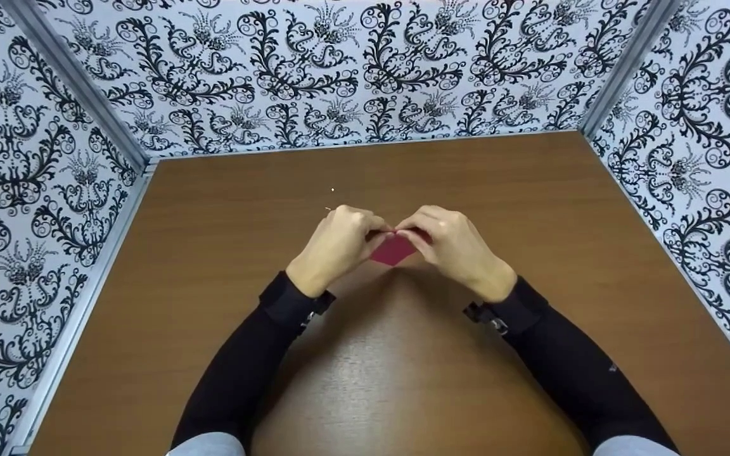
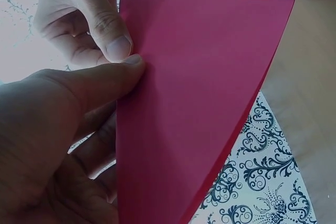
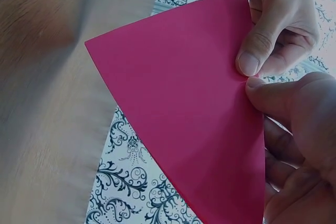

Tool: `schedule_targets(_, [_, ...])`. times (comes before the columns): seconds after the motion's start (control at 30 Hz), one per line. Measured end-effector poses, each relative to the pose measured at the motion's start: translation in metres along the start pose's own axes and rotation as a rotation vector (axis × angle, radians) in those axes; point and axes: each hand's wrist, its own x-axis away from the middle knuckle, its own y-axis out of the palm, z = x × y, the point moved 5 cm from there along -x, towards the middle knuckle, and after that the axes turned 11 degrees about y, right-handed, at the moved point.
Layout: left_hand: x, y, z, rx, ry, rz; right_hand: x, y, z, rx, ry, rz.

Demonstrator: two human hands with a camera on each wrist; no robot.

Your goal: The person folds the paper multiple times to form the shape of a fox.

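Note:
A sheet of red-pink paper, folded into a triangular shape, is held up between both hands over the wooden table. My left hand pinches one long edge of it, the thumb flat on the near face. Close beside, my right hand pinches the same edge, the thumb tips almost touching. In the left wrist view the paper shows two layers along its slanted side. The right wrist view shows the paper's opposite half, smooth and unmarked. Fingers behind the sheet are partly hidden.
A brown wooden table lies beneath my hands. Panels with black scroll patterns on white stand at the back, left and right, joined by grey metal posts. A tiny white speck shows beyond my left hand.

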Motion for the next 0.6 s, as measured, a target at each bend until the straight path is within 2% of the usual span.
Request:
schedule_targets(0.4, [0.005, -0.008, 0.0, 0.022, -0.003, -0.01, -0.001, 0.0, -0.006, -0.014, -0.029, 0.009])
schedule_targets(0.6, [0.007, -0.01, -0.003, 0.037, -0.027, -0.022, -0.001, -0.001, -0.003, -0.012, -0.022, 0.004])
